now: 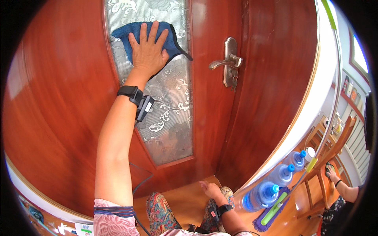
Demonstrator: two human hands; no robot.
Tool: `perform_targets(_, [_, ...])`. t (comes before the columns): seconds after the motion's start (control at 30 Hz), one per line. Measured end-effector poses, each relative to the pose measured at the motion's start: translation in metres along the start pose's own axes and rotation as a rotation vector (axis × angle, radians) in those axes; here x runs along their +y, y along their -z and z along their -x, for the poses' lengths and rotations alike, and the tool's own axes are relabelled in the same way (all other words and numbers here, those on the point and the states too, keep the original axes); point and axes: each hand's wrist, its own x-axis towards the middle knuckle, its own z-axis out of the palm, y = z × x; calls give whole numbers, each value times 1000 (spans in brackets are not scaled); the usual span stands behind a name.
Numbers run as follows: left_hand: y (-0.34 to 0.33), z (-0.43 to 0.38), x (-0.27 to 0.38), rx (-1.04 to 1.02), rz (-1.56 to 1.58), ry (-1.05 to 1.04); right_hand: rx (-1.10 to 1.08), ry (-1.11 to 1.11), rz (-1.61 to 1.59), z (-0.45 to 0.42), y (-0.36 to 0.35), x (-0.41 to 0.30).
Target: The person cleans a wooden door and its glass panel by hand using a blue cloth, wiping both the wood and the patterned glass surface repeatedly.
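My left hand [149,54] presses a blue cloth [124,32] with a dark edge flat against the patterned glass panel [168,118] of a reddish-brown wooden door [73,103]. Its fingers are spread over the cloth, and a black strap with a small device circles the wrist. Low in the view, my right hand [212,190] hangs near my right knee, away from the door. Its fingers look loosely bent, and the palm is hidden. Right of the glass sits a metal lever handle [226,63], with keys [234,84] hanging below it.
Several large water bottles [261,196] stand on the wooden floor at right. A flat mop [271,212] with a purple head and long pole lies beside them. Farther right, another person's hand [332,174] holds a dark cloth on a wooden chair [324,188].
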Motion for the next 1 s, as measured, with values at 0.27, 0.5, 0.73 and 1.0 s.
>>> perform_targets(0.27, [-12,109,80,-306,247,-198,-129,-70,110,-2,4,-12])
perform_targets(0.5, [-11,142,61,-431,461,-453,-44,-36,41,-2,-3,1])
perform_targets(0.73, [0,6,16,-202,75,-275,63,65,-75,-4,-4,1])
perform_targets(1.0, [-11,-27,-6,44,-99,-32,2,-14,-118,-3,3,-9])
